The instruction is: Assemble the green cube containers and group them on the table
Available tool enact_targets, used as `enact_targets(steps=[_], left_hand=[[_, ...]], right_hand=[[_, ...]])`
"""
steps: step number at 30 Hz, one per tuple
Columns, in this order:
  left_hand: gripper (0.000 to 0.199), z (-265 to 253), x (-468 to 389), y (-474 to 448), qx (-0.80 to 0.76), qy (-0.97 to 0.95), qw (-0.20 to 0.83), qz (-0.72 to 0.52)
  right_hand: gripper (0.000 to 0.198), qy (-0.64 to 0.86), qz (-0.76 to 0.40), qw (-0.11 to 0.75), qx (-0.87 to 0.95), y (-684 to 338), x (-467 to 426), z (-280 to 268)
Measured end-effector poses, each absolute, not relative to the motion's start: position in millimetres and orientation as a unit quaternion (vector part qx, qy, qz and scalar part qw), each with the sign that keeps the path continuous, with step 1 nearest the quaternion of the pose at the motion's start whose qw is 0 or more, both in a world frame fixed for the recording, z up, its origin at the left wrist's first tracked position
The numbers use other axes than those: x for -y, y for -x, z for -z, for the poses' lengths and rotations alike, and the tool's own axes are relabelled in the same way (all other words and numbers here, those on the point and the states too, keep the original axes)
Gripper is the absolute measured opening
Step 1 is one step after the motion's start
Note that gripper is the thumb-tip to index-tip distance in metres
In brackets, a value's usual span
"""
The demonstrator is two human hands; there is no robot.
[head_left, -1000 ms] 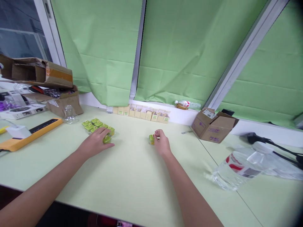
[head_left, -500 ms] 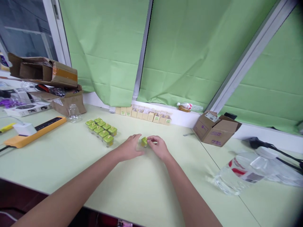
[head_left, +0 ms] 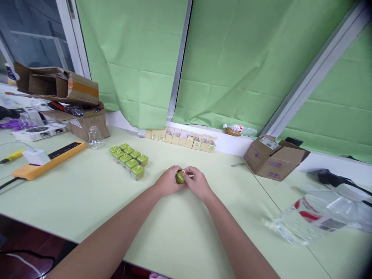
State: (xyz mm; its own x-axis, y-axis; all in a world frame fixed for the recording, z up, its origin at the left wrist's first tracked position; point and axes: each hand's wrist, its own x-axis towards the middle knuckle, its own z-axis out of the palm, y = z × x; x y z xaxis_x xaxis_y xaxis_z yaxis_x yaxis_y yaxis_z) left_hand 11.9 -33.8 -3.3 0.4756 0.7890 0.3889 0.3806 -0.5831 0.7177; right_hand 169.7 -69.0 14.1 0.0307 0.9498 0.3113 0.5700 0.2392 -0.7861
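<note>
Between my two hands, low over the middle of the table, is a small jar with a green square lid and a pale ring on top. My left hand is wrapped around its left side. The fingers and thumb of my right hand close on the lid and its ring from the right. Most of the jar's body is hidden by the hands. Left of them, several like jars with green lids stand upright in two rows close together.
Small cardboard boxes line the wall. An orange power strip and a glass jar lie left, near stacked cartons. To the right are an open carton, a big water bottle and a black plug.
My left hand has moved right and closed around the green-lidded jar, where it was open beside it before. My right hand stays on the jar. The view has shifted slightly.
</note>
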Motion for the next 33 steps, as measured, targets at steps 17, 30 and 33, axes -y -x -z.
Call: enact_targets(steps=[17, 30, 33], left_hand=[[0.045, 6.2, 25.9, -7.8, -0.459, -0.784, 0.202, -0.366], [0.047, -10.7, 29.9, -0.1, -0.439, -0.812, 0.032, -0.383], [0.048, -16.5, 41.2, -2.6, -0.319, -0.854, 0.083, -0.403]], right_hand=[[0.021, 0.508, -0.464, 0.635, 0.352, -172.4, 64.9, -25.1], [0.044, 0.537, -0.516, 0.504, 0.438, -171.2, 74.0, -23.2], [0.045, 0.489, -0.555, 0.479, 0.473, -175.9, 76.2, -23.4]])
